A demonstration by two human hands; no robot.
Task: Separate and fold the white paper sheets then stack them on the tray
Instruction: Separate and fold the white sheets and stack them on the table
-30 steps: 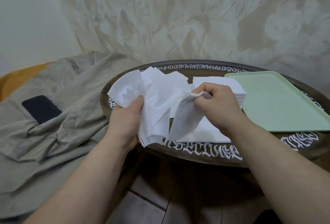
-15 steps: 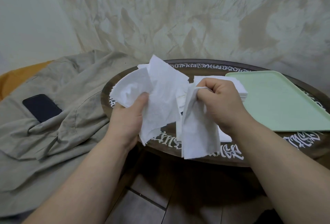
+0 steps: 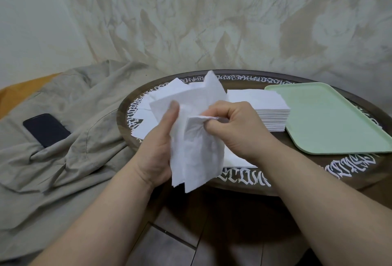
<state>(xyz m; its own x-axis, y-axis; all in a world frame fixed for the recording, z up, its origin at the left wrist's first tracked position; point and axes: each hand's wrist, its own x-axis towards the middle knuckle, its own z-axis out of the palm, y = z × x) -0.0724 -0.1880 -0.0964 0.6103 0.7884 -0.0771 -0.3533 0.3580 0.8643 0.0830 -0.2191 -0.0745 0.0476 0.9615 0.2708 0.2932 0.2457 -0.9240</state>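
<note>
My left hand [image 3: 158,149] grips a bunch of thin white paper sheets [image 3: 191,100] above the table's near edge, thumb pressed on the front. My right hand [image 3: 235,127] pinches the top corner of one crumpled sheet [image 3: 201,151] that hangs down in front of the bunch. A neat stack of white sheets [image 3: 267,104] lies on the table behind my right hand. The pale green tray [image 3: 331,121] sits at the right, with nothing on it. More loose sheets [image 3: 144,115] lie flat on the table behind my left hand.
The round dark table [image 3: 318,178] has white lettering around its rim. A beige cloth [image 3: 63,138] covers the surface to the left, with a dark phone [image 3: 45,129] lying on it. Tiled floor shows below the table edge.
My hands have come together: the sheet in my right hand now overlaps the bunch in my left, where earlier it hung apart to the right.
</note>
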